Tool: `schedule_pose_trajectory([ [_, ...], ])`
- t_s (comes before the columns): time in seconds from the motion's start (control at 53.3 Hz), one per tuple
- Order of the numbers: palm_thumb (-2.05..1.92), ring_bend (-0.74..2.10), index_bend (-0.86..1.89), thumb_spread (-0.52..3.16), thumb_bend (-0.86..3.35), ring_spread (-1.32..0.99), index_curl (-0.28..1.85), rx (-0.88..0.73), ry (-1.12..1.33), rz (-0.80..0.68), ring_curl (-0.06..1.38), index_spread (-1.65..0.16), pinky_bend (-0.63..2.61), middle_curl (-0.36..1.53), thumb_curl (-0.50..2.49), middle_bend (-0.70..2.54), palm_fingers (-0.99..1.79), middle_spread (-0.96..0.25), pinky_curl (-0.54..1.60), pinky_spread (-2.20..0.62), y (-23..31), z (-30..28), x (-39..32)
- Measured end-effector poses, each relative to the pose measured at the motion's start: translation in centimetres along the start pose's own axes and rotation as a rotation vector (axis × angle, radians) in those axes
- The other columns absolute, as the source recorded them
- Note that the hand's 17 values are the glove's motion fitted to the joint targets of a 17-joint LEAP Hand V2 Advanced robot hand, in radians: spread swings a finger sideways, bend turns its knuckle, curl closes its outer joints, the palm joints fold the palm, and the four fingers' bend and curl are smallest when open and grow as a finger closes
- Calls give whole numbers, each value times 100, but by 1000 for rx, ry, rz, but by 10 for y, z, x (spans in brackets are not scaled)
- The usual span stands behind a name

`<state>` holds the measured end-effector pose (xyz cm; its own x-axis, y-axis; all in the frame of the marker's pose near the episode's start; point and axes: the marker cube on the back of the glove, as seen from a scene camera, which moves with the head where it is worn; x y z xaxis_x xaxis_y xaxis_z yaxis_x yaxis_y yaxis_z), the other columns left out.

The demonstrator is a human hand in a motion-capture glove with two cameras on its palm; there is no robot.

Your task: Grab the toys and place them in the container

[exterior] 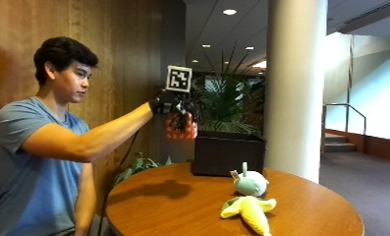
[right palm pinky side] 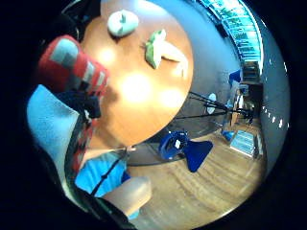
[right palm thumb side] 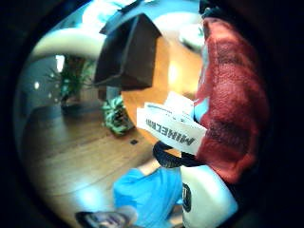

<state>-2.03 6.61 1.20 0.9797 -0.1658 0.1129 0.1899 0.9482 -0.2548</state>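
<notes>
Gloved right hand (exterior: 164, 103) raised high, fingers clamped on red checkered plush toy (exterior: 181, 126), toy dangling below palm, just short of dark container (exterior: 227, 153). Looks soft, light, squashy; pinch at top holds fine. Round pale-green plush (exterior: 250, 183) and corn plush (exterior: 252, 210) lying on round wooden surface (exterior: 175, 206), well apart from hand.
</notes>
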Motion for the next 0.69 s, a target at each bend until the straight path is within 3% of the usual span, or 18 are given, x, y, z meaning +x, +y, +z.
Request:
schedule_pose_trajectory([
  [0.188, 24, 105, 11, 146, 10, -30, 14, 100, 21, 67, 50, -29, 137, 46, 38, 55, 36, -17, 39, -28, -30, -71, -42],
  [0.263, 24, 107, 11, 146, 9, -30, 14, 111, -67, 196, 51, -29, 138, 47, 39, 56, 37, -17, 40, -28, -57, -89, -64],
  [0.338, 24, 108, 11, 146, 8, -30, 14, 103, 18, 87, 51, -29, 139, 48, 39, 56, 37, -18, 39, -29, -71, -91, -73],
  [0.694, 23, 109, 12, 145, 4, -31, 14, 148, -31, -97, 50, -29, 140, 51, 41, 55, 38, -18, 39, -30, -167, -102, -187],
])
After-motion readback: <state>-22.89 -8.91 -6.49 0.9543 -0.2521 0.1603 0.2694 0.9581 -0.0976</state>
